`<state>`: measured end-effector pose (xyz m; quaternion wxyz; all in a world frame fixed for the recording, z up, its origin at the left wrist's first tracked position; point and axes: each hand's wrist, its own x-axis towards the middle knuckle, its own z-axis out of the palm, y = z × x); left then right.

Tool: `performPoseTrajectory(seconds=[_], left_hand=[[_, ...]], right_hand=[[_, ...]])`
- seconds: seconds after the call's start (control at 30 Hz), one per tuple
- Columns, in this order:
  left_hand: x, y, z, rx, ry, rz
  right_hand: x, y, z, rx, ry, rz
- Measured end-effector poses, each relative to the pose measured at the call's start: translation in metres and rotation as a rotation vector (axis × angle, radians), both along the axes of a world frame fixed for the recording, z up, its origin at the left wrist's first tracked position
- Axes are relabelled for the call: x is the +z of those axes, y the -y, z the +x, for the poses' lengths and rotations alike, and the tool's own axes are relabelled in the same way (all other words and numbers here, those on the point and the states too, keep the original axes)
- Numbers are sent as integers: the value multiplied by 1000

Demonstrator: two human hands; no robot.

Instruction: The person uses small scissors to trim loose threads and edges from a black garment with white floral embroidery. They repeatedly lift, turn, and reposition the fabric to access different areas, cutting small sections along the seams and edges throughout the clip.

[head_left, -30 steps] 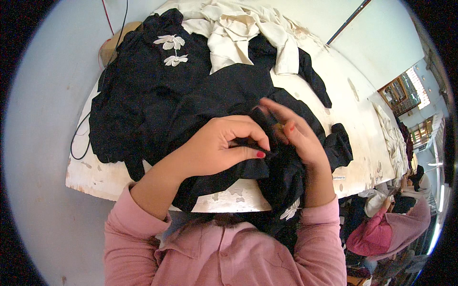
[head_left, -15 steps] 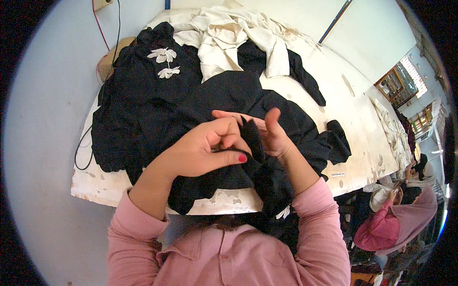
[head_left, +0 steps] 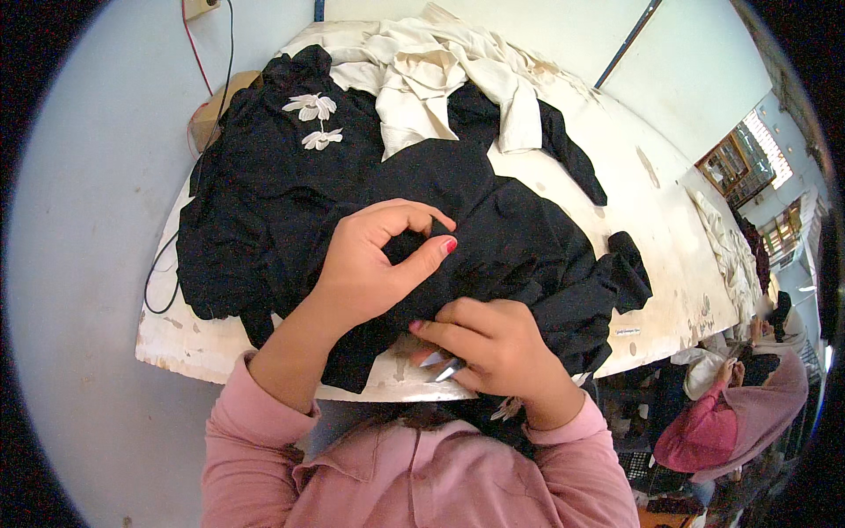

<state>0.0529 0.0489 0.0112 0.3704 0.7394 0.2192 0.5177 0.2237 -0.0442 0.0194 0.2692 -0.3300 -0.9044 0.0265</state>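
Note:
Black cloth, a garment [head_left: 264, 229] with white flower appliqués [head_left: 312, 107], lies bunched across the table in front of me. My left hand [head_left: 374, 255] is above its middle, thumb and fingertips pinching a small fold of the black fabric. Lower and to the right, close to the table's near edge, my right hand [head_left: 502, 348] is closed around a pair of thread snips [head_left: 447, 368]. Their two metal blades stick out toward the left, apart from each other; the handles are hidden in the palm.
Cream-coloured garments [head_left: 422, 79] are heaped at the far side of the worn white table [head_left: 642, 255]. A black cable [head_left: 148, 282] hangs off the left edge by the wall. At the far right, a person in pink [head_left: 704, 431] works with pale cloth.
My right hand has left the fabric beside my left hand, come down toward the near edge, and now holds thread snips. My left hand still pinches the cloth, slightly higher.

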Motion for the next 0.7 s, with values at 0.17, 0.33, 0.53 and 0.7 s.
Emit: performPoseTrajectory(seconds=[0.17,0.33,0.53,0.7], left_hand=[[1,-5,-7,-45,10,179],[2,0,-5,-99,-48,147],[2,2,-5,-79,-58,177],[-1,1,-3,-78,-60,192]], right_hand=[[28,4,11,-206,-389,-171],[24,-10,10,-394,-229,121],[21,-20,2,-393,-272,218],[20,-25,2,-375,-257,242]])
